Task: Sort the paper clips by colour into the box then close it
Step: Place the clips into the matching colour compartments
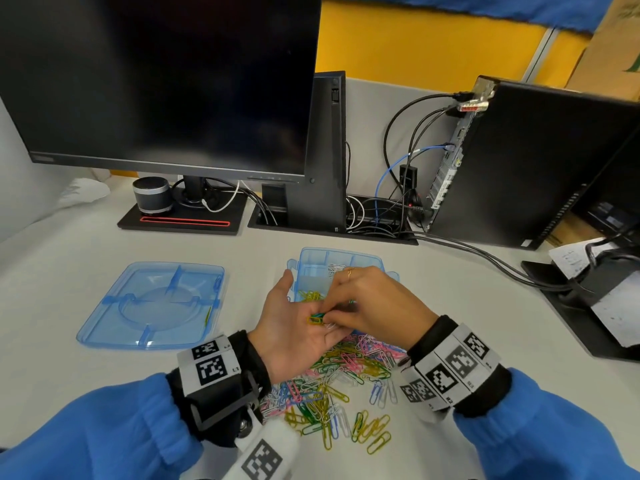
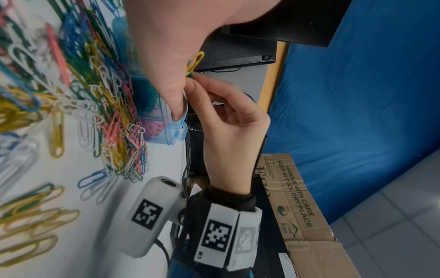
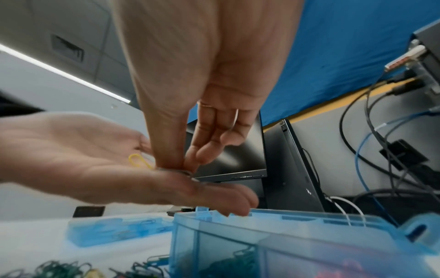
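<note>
A blue clear box (image 1: pixel 309 260) with compartments stands open on the desk; yellow clips (image 1: pixel 311 295) and white clips (image 1: pixel 335 269) lie in separate compartments. Its lid (image 1: pixel 152 306) lies apart to the left. A mixed-colour pile of paper clips (image 1: pixel 341 379) spreads in front of the box. My left hand (image 1: pixel 294 318) is held palm up over the pile, with a yellow clip (image 1: pixel 314 319) and a green one resting on it. My right hand (image 1: pixel 333 315) pinches a clip on that palm with thumb and fingertips (image 3: pixel 177 165); that clip's colour is unclear.
A dark monitor (image 1: pixel 166 81) on a black stand, a small speaker (image 1: pixel 151 195), a computer tower (image 1: pixel 526 161) and loose cables (image 1: pixel 485 254) line the back of the desk. A black stand with papers (image 1: pixel 602 299) sits at the right.
</note>
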### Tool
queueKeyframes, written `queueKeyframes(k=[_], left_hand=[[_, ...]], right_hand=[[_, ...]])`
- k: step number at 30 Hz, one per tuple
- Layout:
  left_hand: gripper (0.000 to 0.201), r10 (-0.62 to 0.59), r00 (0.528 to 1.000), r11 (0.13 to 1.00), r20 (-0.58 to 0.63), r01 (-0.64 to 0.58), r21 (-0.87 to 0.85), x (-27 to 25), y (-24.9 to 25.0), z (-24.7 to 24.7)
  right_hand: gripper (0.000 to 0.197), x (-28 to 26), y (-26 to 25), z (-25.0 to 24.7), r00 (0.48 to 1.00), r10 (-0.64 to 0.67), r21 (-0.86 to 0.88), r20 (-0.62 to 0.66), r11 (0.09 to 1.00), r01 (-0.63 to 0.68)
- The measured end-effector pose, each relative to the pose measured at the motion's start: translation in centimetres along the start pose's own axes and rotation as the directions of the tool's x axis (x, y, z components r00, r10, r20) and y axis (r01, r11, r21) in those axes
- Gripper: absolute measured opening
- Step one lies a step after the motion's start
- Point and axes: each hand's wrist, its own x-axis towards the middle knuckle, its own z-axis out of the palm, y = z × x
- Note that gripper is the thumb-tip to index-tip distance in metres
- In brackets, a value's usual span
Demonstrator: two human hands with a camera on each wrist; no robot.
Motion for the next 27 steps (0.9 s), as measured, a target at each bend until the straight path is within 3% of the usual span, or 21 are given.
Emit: queueKeyframes(k=[3,9,13,19,27], left_hand=[[0.086,0.007,1.0,1.0,-0.005,-0.007,-0.001,0.0,0.1,0.1],[0.069,0.037,0.999,0.999,-0.019,-0.037,0.012,-0.2,0.2,0.5],[0.061,0.038,0.999,0.999,-0.021,-0.037,0.029,-0.1,0.3,0.4],[0.061,0.051,0.998,0.995,-0.046,-0.047,0.087,0.1,0.3,0.2],[0.039,0.096,0.992,0.983,-0.077,-0.082,0.167,0.5,0.3,0.1]], right_hand=[[0.014,-0.1,0.0,-0.2,1.0,-0.014,-0.065,0.004,0.998,0.015],[0.017,-0.1,0.6,-0.3,0.999,-0.027,-0.037,-0.028,0.999,0.026],[0.017,-0.1,1.1,-0.6,0.999,0.0,0.06,-0.039,0.998,0.002],[0.008,-0.2,1.9,-1.2,0.982,0.084,0.169,-0.168,0.984,-0.055],[0.004,-0.3,2.1,-1.3,0.982,0.139,0.266,-0.129,0.959,-0.1]])
